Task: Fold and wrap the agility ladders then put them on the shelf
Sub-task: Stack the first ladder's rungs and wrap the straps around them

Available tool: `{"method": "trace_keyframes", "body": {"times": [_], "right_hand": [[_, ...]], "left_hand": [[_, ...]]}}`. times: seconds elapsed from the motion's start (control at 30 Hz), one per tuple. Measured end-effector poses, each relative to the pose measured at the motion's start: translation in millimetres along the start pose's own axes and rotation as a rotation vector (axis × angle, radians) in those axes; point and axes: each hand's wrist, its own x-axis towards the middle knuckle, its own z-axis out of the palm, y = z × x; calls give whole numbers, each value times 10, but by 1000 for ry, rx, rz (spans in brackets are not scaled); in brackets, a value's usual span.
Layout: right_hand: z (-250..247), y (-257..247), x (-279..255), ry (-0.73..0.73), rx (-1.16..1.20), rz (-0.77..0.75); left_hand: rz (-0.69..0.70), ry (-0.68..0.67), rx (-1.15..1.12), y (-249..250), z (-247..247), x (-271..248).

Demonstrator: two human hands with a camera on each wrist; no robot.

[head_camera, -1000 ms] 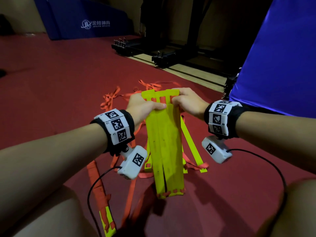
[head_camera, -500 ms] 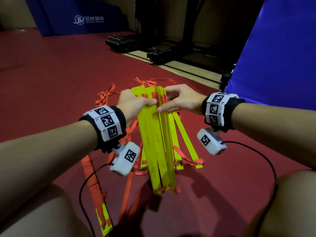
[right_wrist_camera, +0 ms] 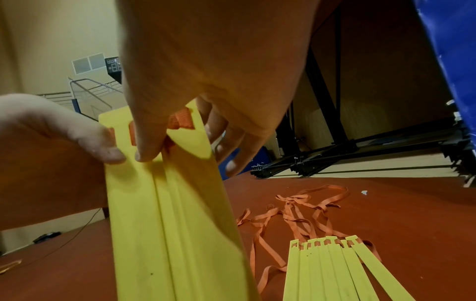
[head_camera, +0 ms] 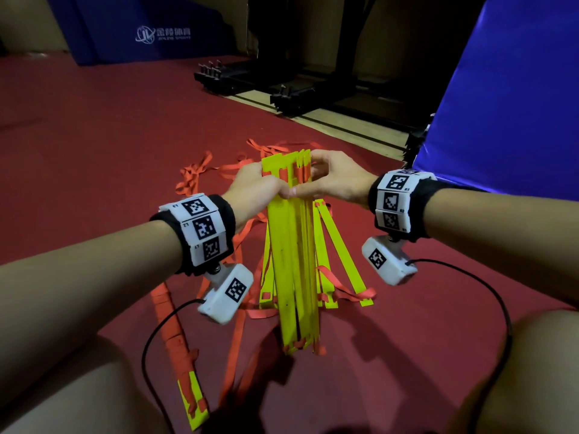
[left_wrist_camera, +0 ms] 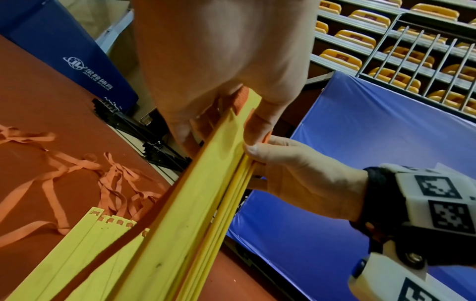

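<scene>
A stack of yellow ladder rungs (head_camera: 293, 261) with orange straps stands on end on the red floor, its upper end between both hands. My left hand (head_camera: 260, 189) grips the stack's left side, thumb across the front (left_wrist_camera: 260, 126). My right hand (head_camera: 332, 180) pinches the right edge of the stack (right_wrist_camera: 180, 142), thumb in front and fingers behind. Several more yellow rungs (head_camera: 338, 258) lie fanned flat on the floor behind the stack (right_wrist_camera: 335, 268). Loose orange straps (head_camera: 200, 173) trail away over the floor. No shelf for the ladders shows clearly.
A blue padded mat (head_camera: 507, 95) stands close on the right. Black metal frame bases (head_camera: 282, 89) sit on the floor ahead. Another blue pad (head_camera: 150, 29) is at the far left. A folded orange strap with a yellow rung end (head_camera: 188, 371) lies by my left knee.
The stack has turned more edge-on and its rungs are pressed closer together. My right hand has shifted from covering the top to pinching the right edge. The left hand keeps its grip.
</scene>
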Motion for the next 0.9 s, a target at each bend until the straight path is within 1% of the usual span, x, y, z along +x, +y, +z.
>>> {"method": "trace_keyframes", "body": {"times": [0.1, 0.23, 0.33, 0.4, 0.5, 0.6, 0.73, 0.8, 0.9], "right_hand": [[17, 5, -4, 15, 23, -35], [17, 21, 40, 67, -49, -4], [19, 12, 36, 45, -31, 44], [30, -18, 15, 39, -11, 32], [44, -46, -20, 32, -13, -21], [50, -49, -35, 35, 17, -24], [22, -26, -17, 140, -5, -40], [10, -27, -21, 150, -15, -26], [25, -54, -22, 121, -19, 23]], "left_hand": [[-18, -29, -9, -56, -9, 61], [-19, -30, -78, -20, -37, 24], [-44, -28, -106, 4, -49, -4], [-61, -29, -113, -6, -46, -2], [-50, -47, -84, -45, -44, 35], [-30, -84, -59, -28, -51, 5], [-21, -106, -40, -6, -67, -13], [-30, -100, -30, -10, -69, 7], [-29, -89, -18, -24, -67, 12]]}}
